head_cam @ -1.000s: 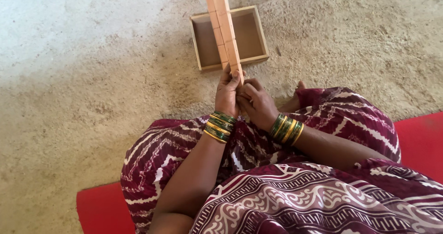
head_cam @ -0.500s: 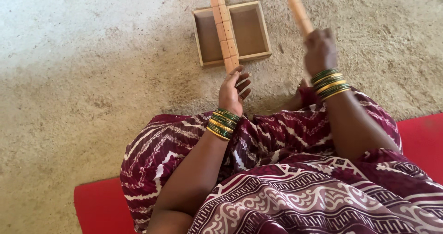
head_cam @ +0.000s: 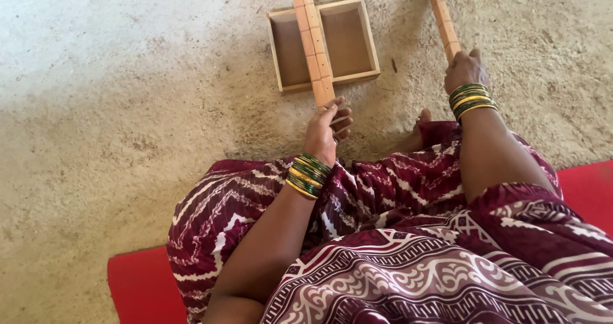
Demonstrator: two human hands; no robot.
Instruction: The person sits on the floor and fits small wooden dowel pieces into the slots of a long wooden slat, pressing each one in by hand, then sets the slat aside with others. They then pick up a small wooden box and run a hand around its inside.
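Person sits on a red mat point(head_cam: 137, 285) on a rough concrete floor point(head_cam: 128, 107), maroon patterned cloth over the legs. Left hand point(head_cam: 325, 129), green and gold bangles at the wrist, has fingers curled round the near end of a long wooden strip point(head_cam: 311, 39). That strip runs lengthwise away from the person, tilted slightly left at the far end, and lies across an open wooden box point(head_cam: 364, 39) set on the floor, crossing the box about the middle. Further right, right hand point(head_cam: 465, 69), also bangled, is clenched on the near end of a second wooden strip point(head_cam: 442, 14). It also points away, far end leaning slightly left, beside the box and apart from it.
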